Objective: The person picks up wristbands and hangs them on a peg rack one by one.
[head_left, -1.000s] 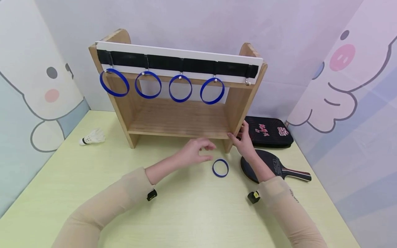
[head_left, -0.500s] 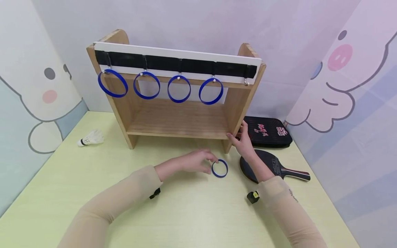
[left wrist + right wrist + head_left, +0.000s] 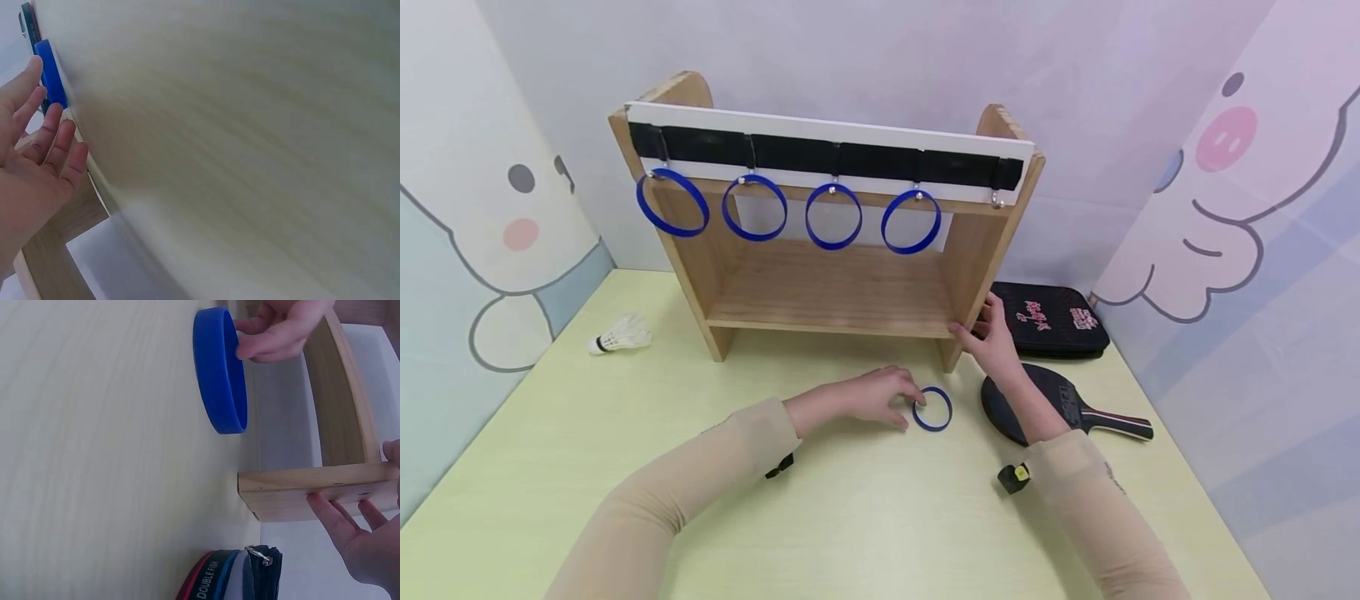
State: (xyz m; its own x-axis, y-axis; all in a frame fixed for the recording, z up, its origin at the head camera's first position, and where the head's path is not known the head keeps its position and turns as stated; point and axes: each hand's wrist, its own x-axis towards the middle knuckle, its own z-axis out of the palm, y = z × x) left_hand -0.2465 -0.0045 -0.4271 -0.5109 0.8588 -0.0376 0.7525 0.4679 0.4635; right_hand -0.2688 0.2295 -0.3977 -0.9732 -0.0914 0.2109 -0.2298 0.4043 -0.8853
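Observation:
A blue wristband (image 3: 932, 409) lies on the table in front of the wooden rack (image 3: 835, 287). At its left side is my left hand (image 3: 874, 397), fingers loosely bent, with a fingertip reaching over the band's rim. The left wrist view shows thumb and fingers apart beside the wristband (image 3: 52, 75); whether they touch it is hard to tell. My right hand (image 3: 995, 343) grips the rack's right side panel, thumb on the front and fingers on the outer face (image 3: 369, 540). Several more blue bands (image 3: 833, 217) hang from hooks on the rack's white strip (image 3: 700, 114).
Right of the rack lie a black zipped case (image 3: 1052, 321) and a table tennis bat (image 3: 1067, 404). A shuttlecock (image 3: 621, 334) rests on the table at the left. The rightmost hook (image 3: 997, 200) carries no band. Walls close in the back and sides.
My left hand has come down and towards me to the wristband on the table, its fingertips now at the rim. The right hand stays on the rack. The camera view shifted slightly.

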